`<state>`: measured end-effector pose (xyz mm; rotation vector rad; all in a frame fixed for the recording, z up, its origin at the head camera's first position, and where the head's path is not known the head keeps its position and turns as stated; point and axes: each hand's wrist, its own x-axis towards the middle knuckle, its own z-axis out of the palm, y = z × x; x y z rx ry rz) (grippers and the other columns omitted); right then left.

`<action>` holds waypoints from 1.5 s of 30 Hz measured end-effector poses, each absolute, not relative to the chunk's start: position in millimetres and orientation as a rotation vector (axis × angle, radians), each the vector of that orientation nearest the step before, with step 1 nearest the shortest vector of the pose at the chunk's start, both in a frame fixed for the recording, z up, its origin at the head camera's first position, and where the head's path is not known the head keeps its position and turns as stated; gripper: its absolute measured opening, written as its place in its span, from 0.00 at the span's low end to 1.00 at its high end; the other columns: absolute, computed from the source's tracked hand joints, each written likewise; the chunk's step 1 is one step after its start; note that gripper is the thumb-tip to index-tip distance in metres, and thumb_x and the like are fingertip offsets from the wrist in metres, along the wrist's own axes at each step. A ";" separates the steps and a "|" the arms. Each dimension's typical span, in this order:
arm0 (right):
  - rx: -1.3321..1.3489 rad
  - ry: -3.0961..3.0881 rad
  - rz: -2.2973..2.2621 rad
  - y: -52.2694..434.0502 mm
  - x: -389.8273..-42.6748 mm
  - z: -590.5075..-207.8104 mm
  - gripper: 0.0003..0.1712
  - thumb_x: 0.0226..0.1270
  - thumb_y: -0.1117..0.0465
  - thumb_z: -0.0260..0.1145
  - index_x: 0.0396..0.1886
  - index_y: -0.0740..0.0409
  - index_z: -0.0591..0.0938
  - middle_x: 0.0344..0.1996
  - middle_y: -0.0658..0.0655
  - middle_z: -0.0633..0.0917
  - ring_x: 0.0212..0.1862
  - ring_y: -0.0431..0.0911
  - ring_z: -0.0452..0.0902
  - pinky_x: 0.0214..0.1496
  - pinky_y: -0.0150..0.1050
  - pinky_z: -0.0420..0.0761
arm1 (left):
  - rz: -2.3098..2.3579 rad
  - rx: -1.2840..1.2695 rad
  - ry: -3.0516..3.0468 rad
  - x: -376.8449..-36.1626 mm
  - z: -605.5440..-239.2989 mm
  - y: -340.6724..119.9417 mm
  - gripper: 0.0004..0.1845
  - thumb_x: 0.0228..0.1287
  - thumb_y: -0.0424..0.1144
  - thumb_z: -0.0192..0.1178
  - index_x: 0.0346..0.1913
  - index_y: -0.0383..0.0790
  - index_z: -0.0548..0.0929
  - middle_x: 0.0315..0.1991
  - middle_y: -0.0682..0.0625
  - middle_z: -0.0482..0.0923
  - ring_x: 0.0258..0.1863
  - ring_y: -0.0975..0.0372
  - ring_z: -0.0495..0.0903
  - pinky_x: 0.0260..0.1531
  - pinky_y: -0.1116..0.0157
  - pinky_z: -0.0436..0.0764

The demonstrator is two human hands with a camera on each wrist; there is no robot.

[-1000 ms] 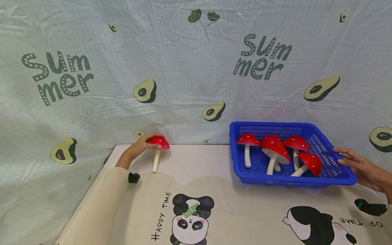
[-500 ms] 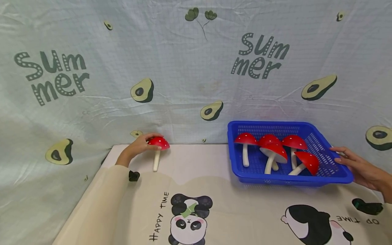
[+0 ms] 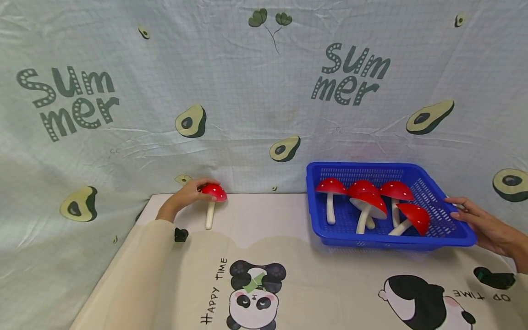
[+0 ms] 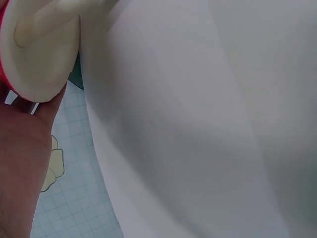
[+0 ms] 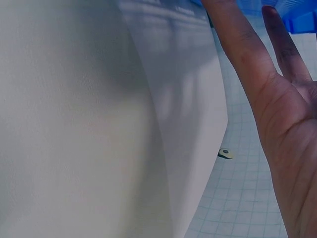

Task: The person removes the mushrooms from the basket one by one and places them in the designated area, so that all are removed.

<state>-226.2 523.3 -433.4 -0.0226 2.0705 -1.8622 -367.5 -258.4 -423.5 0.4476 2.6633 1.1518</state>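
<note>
A red toy mushroom [image 3: 212, 198] with a white stem stands at the back left of the table. My left hand [image 3: 187, 196] grips its red cap, with the stem's foot on the cloth. From the left wrist view I see the cap's pale underside [image 4: 37, 49] against my palm [image 4: 22, 163]. A blue plastic basket [image 3: 449, 233] sits at the right with several red mushrooms [image 3: 373, 204] inside. My right hand [image 3: 480, 222] rests with straight fingers [image 5: 242, 44] against the basket's right rim [image 5: 297, 12].
A cream tablecloth with panda prints [image 3: 253, 295] covers the table. The avocado-print backdrop [image 3: 264, 114] hangs close behind, right at the table's far edge. Black wrist straps [image 3: 180, 235] show on both arms.
Both hands keep their places; only the view has shifted slightly. The mushroom stays under my left hand.
</note>
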 end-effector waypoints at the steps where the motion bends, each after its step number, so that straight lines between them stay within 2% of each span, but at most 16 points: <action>1: -0.018 2.074 -1.860 523.0 -226.3 -433.7 0.24 0.85 0.61 0.46 0.59 0.17 0.67 0.43 0.35 0.79 0.43 0.48 0.86 0.43 0.57 0.87 | 1.156 0.445 2.659 -366.6 -423.4 -257.5 0.30 0.63 0.44 0.66 0.68 0.42 0.76 0.69 0.36 0.67 0.67 0.42 0.64 0.65 0.40 0.69; 9: 0.013 2.089 -1.857 521.2 -226.4 -433.5 0.24 0.85 0.60 0.46 0.58 0.16 0.67 0.42 0.35 0.79 0.43 0.48 0.86 0.43 0.57 0.87 | 1.198 0.466 2.643 -365.5 -424.6 -256.6 0.29 0.64 0.40 0.65 0.68 0.39 0.74 0.70 0.36 0.66 0.68 0.41 0.63 0.66 0.38 0.67; 20: 0.035 2.097 -1.853 521.0 -226.5 -434.7 0.24 0.84 0.60 0.47 0.58 0.16 0.67 0.42 0.34 0.79 0.43 0.48 0.86 0.43 0.57 0.87 | 1.249 0.492 2.580 -364.5 -421.0 -261.2 0.35 0.66 0.47 0.64 0.74 0.42 0.68 0.76 0.40 0.59 0.74 0.43 0.57 0.70 0.36 0.60; 23: 0.047 2.131 -1.822 521.1 -226.8 -435.6 0.24 0.84 0.59 0.47 0.57 0.14 0.66 0.41 0.32 0.77 0.43 0.47 0.86 0.43 0.57 0.87 | 1.269 0.529 2.589 -364.6 -418.5 -262.9 0.33 0.69 0.47 0.61 0.74 0.41 0.68 0.75 0.39 0.61 0.73 0.43 0.58 0.70 0.37 0.62; 27: 0.064 2.185 -1.769 520.8 -227.2 -436.4 0.25 0.84 0.57 0.48 0.57 0.11 0.64 0.42 0.28 0.75 0.43 0.46 0.85 0.44 0.56 0.87 | 1.319 0.578 2.587 -362.1 -413.3 -264.0 0.30 0.73 0.43 0.58 0.73 0.36 0.67 0.73 0.36 0.64 0.73 0.41 0.59 0.69 0.38 0.63; 31: 0.063 2.219 -1.749 520.0 -227.8 -436.6 0.26 0.84 0.58 0.48 0.56 0.10 0.64 0.42 0.27 0.75 0.43 0.45 0.85 0.44 0.56 0.87 | 1.342 0.580 2.594 -357.8 -406.7 -262.9 0.29 0.74 0.42 0.57 0.73 0.35 0.67 0.74 0.35 0.62 0.74 0.39 0.58 0.70 0.37 0.62; 40: 0.060 2.169 -1.796 520.5 -227.1 -434.5 0.27 0.84 0.59 0.48 0.57 0.11 0.65 0.41 0.29 0.76 0.42 0.47 0.85 0.43 0.57 0.87 | 1.283 0.850 2.636 -344.7 -385.7 -237.9 0.25 0.72 0.35 0.59 0.68 0.30 0.72 0.70 0.35 0.68 0.71 0.36 0.63 0.72 0.39 0.59; 45: 0.058 2.157 -1.806 520.0 -226.8 -435.3 0.27 0.84 0.59 0.48 0.58 0.10 0.65 0.41 0.29 0.76 0.42 0.47 0.85 0.43 0.57 0.87 | 1.235 0.929 2.686 -335.6 -378.4 -221.8 0.25 0.69 0.34 0.59 0.67 0.32 0.74 0.69 0.37 0.71 0.70 0.40 0.65 0.71 0.40 0.61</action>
